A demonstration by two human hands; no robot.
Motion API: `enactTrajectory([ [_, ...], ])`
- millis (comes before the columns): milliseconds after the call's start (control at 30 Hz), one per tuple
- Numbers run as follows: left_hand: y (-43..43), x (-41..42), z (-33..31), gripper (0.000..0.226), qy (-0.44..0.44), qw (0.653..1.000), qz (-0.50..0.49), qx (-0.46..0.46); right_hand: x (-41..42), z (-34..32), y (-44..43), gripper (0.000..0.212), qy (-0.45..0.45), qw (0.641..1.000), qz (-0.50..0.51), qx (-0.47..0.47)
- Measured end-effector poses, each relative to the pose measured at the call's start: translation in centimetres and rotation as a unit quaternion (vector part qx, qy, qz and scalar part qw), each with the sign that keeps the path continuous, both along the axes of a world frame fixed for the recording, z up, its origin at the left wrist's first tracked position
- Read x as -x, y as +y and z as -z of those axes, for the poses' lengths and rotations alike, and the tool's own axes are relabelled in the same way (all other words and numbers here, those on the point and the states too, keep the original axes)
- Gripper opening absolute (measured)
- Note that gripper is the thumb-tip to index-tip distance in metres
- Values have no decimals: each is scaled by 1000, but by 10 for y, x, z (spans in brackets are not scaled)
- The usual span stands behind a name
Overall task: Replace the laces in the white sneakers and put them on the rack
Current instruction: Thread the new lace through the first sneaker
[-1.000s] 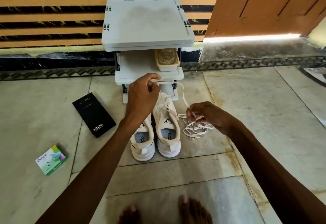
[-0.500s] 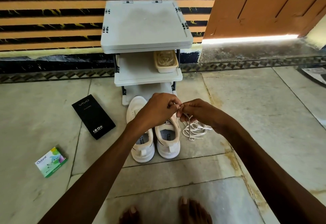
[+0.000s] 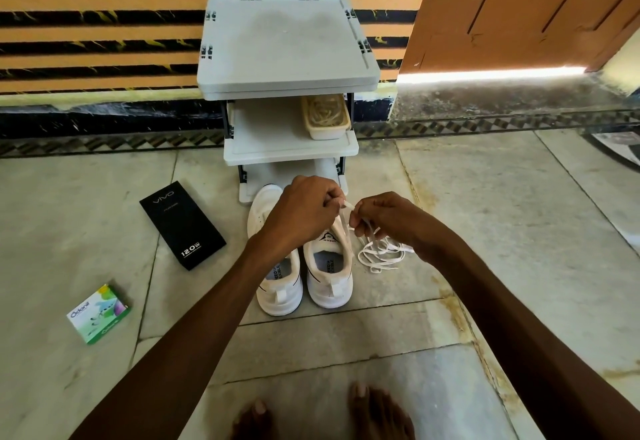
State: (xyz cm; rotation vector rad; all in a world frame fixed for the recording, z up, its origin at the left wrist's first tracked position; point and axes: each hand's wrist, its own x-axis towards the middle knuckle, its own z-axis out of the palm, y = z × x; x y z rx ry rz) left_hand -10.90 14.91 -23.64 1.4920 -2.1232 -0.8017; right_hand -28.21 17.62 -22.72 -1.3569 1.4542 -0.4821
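Both hands are closed in a pinch over the right-hand shoe of the pair of white sneakers [image 3: 304,280], which stands on the tiled floor [image 3: 502,238] just in front of the grey rack [image 3: 287,44], heels toward the person. The left hand [image 3: 301,211] has dropped from a second ago, when it was raised to the edge of the rack's middle shelf with the lace pulled up taut; it now sits low and close to the right hand [image 3: 391,221], as it did half a second ago. A short stretch of white lace [image 3: 346,205] shows between the two sets of fingertips, each hand pinching it, and the small gap between the hands is a little wider than half a second ago. The rest of the lace hangs below the right hand and lies in loose loops on the floor just right of the shoes, much where it lay before. The sneakers have not shifted. A beige tub [image 3: 325,115] sits on the right of the rack's middle shelf. A black box [image 3: 181,224] and a small green box [image 3: 98,313] lie on the floor to the left, unmoved.
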Motion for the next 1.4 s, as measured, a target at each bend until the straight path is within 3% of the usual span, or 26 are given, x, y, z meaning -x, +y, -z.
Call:
enactTrajectory([
  [333,-9,-15,-2,14,50,989,-124,66,9,9,0,29,-27,998,54,0],
  [500,-11,-18,3,15,24,986,-137,93,7,11,-2,21,-102,985,133,49],
  [700,-12,-22,5,16,30,988,-129,83,5,6,-1,13,-113,961,222,121],
  [933,-5,-18,2,17,114,987,-85,73,0,-2,0,18,-216,946,218,105],
  [1100,-2,-17,-2,2,205,975,-85,27,-5,-8,0,27,-304,930,191,80],
  [1267,0,-18,-4,4,260,961,-93,9,-12,-7,-2,17,-219,948,182,140],
  [1400,3,-16,-4,8,222,971,-82,35,-19,-2,-4,13,-49,957,154,239],
])
